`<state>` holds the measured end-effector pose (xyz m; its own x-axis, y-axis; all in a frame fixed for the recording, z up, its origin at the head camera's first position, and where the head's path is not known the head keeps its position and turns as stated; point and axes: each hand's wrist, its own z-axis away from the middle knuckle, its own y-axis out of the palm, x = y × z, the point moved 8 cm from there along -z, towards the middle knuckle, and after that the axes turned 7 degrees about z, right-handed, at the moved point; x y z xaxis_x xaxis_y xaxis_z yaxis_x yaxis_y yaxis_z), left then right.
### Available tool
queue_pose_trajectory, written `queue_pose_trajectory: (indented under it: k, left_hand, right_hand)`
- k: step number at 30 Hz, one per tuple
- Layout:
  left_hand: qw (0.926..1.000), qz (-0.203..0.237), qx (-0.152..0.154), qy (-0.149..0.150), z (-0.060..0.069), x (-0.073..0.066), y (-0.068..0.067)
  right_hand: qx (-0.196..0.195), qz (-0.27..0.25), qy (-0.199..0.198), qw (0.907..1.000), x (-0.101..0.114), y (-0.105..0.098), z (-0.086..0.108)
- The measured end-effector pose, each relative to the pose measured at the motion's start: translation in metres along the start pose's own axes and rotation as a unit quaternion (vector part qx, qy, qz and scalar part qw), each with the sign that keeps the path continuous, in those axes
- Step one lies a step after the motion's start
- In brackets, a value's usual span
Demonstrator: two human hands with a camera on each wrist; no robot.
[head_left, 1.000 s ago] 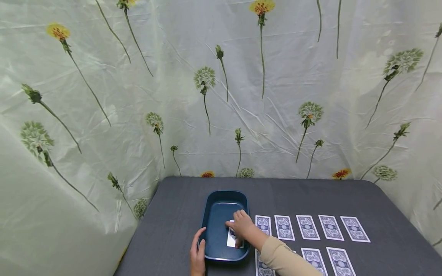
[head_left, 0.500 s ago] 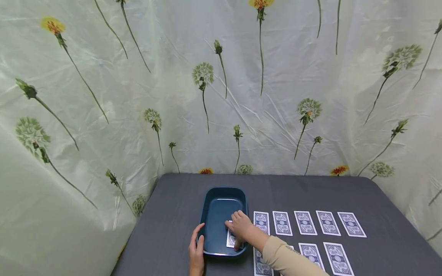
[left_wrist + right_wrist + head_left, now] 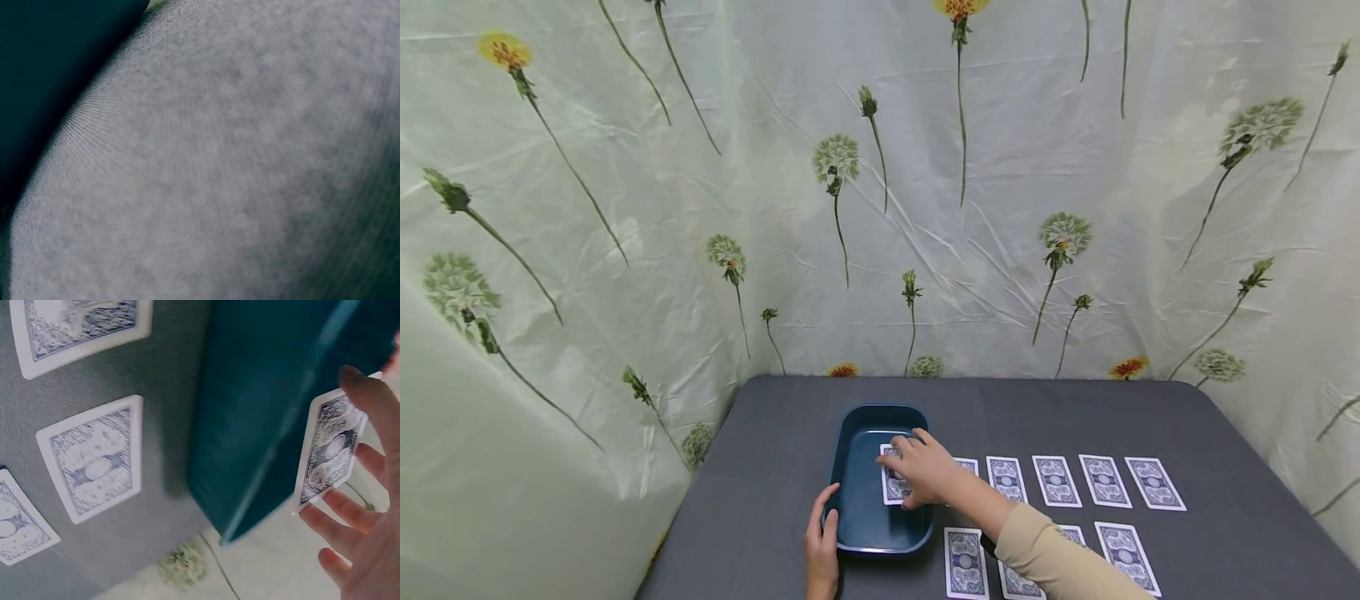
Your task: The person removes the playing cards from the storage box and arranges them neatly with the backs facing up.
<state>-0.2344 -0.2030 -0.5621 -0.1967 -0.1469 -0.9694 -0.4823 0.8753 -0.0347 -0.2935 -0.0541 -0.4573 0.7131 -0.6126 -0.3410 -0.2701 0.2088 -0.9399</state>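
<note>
In the head view, my right hand (image 3: 925, 471) pinches a playing card (image 3: 891, 485) over the dark teal tray (image 3: 837, 446). The card's blue patterned back shows. Seen from the right wrist, the thumb lies on one end of that playing card (image 3: 334, 447) and the fingertips on the other, with the card above the tray's rim (image 3: 275, 444). My left hand (image 3: 822, 550) rests against the tray's left side near its front corner, fingers fairly straight, thumb apart. The left wrist view shows only a blurred grey surface and a dark teal area.
Right of the tray, playing cards lie face down on the grey table (image 3: 782, 467) in two rows. One far-row card (image 3: 1057, 481) is fully visible, as is a near-row card (image 3: 966, 564). My right forearm covers some others. A flower-print curtain (image 3: 760, 167) hangs behind.
My right hand has lifted the card off the tray's bottom and shifted it toward the far end. The left hand stays at the tray's side. The head view has tilted slightly.
</note>
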Motion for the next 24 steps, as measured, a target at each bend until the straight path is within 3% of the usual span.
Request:
queue_pose_trajectory:
  k: [6,10,15,18,22,24]
  left_hand:
    - [0.9999,0.002,0.005,0.014,0.001,-0.002,0.002]
    - [0.9997,0.013,0.013,0.016,0.003,-0.001,0.004]
    - [0.9992,0.033,0.014,0.018,0.002,0.001,0.003]
    - [0.9991,0.035,0.012,0.023,0.000,0.002,0.002]
    - [0.9993,0.033,0.011,0.015,-0.002,0.002,0.001]
    - [0.9995,0.030,0.009,0.007,-0.002,0.002,0.000]
  right_hand:
    - [-0.062,-0.015,0.002,0.9980,-0.024,-0.022,0.030]
    - [-0.107,-0.004,0.013,0.9941,-0.052,-0.023,0.068]
    - [-0.137,0.009,0.042,0.9897,-0.095,-0.015,0.124]
    - [-0.126,0.014,0.064,0.9899,-0.117,-0.004,0.160]
    - [-0.079,0.022,0.083,0.9932,-0.140,0.020,0.206]
    - [-0.083,0.037,0.078,0.9928,-0.147,0.032,0.227]
